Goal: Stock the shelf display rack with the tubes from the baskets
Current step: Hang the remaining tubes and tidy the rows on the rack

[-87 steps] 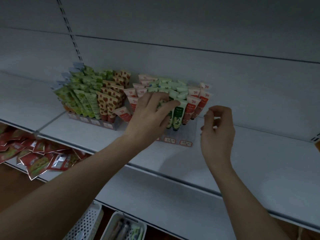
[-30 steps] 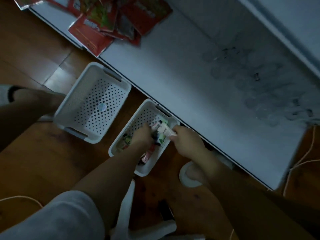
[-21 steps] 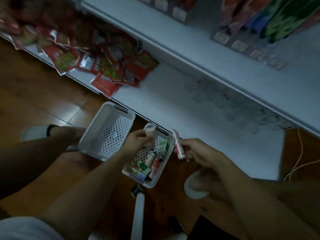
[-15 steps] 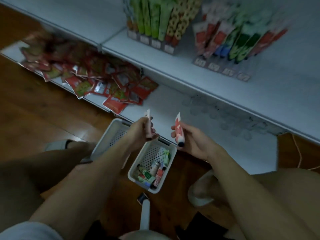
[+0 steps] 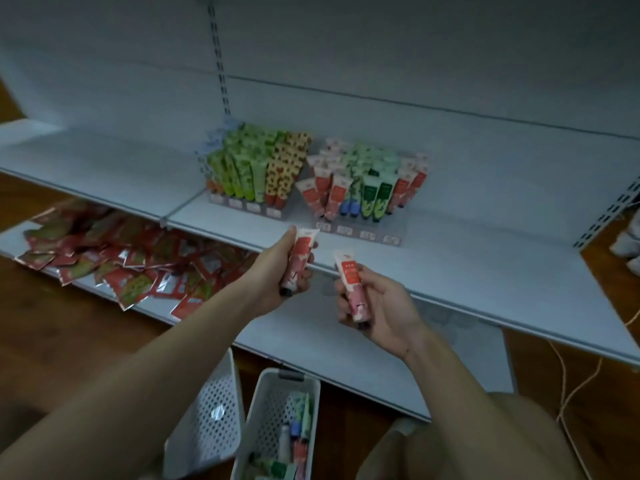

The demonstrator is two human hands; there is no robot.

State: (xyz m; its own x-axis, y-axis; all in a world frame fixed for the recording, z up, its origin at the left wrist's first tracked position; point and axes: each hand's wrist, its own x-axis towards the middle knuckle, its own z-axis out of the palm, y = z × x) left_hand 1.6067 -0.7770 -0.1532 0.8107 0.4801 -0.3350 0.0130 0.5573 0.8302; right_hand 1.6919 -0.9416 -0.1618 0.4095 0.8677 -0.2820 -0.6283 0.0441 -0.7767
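Held tubes [image 5: 300,259] upright, caps down.

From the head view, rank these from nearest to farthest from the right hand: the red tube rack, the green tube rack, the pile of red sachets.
From the right hand:
1. Red tube rack, on the shelf above the hand.
2. Green tube rack, same shelf, further left.
3. Red sachets, lower shelf, far left.
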